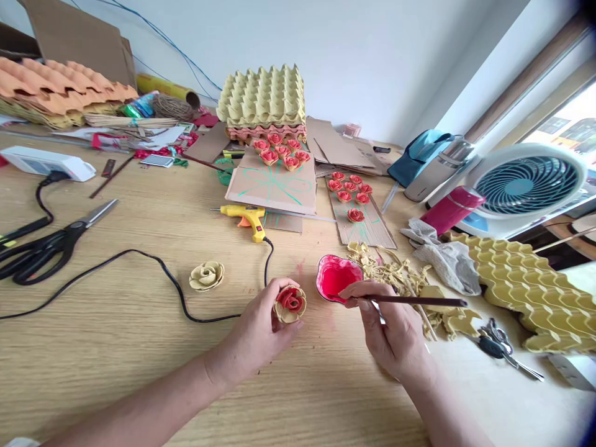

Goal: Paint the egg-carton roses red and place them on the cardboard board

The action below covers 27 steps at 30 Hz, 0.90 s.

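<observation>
My left hand is closed round a paper rose made of egg-carton card, its centre painted red and its outer petals bare. My right hand pinches a thin brown paintbrush, whose tip rests in a small dish of red paint just beyond the rose. An unpainted rose lies on the wooden table to the left of my left hand.
A yellow glue gun and its black cord lie ahead. Painted roses sit on cardboard sheets. Black scissors lie far left, stacked egg trays at the back, a fan and cut tray pieces right.
</observation>
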Tool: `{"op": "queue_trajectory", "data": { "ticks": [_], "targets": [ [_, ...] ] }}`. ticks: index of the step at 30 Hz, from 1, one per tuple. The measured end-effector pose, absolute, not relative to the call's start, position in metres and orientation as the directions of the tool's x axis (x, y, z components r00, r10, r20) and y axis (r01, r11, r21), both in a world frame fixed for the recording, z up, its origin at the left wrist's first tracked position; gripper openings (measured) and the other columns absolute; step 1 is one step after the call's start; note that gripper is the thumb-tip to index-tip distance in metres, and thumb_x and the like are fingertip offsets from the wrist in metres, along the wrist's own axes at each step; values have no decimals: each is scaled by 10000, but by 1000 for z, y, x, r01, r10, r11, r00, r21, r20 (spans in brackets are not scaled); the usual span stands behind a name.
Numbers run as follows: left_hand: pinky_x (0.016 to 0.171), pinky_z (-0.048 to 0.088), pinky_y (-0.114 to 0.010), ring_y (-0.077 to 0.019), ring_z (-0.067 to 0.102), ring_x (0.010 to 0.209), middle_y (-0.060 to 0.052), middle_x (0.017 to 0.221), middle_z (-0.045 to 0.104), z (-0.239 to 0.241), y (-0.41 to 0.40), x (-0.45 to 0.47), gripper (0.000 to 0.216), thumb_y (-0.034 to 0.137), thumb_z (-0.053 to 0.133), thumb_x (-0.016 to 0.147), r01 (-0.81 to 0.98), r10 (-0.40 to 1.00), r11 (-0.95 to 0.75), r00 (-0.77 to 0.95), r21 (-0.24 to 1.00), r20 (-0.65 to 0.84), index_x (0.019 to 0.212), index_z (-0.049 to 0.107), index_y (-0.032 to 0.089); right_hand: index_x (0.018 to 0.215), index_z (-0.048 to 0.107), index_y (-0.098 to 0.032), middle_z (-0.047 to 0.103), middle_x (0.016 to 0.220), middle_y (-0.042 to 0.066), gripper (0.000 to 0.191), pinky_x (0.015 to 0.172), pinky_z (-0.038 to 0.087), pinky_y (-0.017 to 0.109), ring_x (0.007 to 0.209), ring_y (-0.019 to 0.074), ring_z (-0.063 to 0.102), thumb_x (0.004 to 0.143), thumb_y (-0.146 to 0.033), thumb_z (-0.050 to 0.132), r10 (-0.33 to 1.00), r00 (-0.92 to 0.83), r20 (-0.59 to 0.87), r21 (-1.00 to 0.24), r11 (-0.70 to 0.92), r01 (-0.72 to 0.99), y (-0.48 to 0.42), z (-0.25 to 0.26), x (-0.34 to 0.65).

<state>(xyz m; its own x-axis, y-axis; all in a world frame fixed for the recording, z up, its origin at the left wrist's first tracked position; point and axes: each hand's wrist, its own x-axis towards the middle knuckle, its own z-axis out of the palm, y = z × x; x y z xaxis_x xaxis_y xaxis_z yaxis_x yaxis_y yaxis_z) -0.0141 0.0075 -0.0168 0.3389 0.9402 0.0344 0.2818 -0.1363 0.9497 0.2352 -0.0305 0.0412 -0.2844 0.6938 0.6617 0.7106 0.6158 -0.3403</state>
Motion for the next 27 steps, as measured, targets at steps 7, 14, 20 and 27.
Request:
{"op": "queue_trajectory", "data": {
  "ticks": [7,14,20,27],
  "targets": [
    [852,626,-344,-268,773,1053,-80,1205,812,-16,8,-12,437,238,766,815,240,943,-139,328,961,54,1245,689,242,1152,705,-249,814,961,40,193,681,640,295,730,184,800,1139,-139,547,694,-165,700,-444,605,661,-36,34,242],
    [875,636,-334,-258,772,1073,-83,1228,806,-24,7,-11,447,259,780,861,226,940,-128,337,966,46,1302,711,236,1255,666,-230,848,1071,88,191,804,721,360,913,217,860,1183,-173,499,674,-107,731,-617,720,318,-42,30,231],
    [793,632,-300,-251,782,1038,-71,1202,818,-18,5,-10,443,235,778,851,227,927,-137,374,964,44,1290,719,240,1320,644,-219,845,1157,118,214,864,723,367,995,217,857,1183,-164,490,678,-219,701,-630,734,254,-45,27,225],
    [809,628,-299,-227,776,979,-54,1142,813,-15,4,-11,414,231,754,866,214,910,-169,408,962,69,1276,700,236,1320,641,-214,834,1196,155,199,885,719,391,1040,243,853,1170,-183,513,689,-311,654,-620,725,300,-42,20,226]
  ]
}}
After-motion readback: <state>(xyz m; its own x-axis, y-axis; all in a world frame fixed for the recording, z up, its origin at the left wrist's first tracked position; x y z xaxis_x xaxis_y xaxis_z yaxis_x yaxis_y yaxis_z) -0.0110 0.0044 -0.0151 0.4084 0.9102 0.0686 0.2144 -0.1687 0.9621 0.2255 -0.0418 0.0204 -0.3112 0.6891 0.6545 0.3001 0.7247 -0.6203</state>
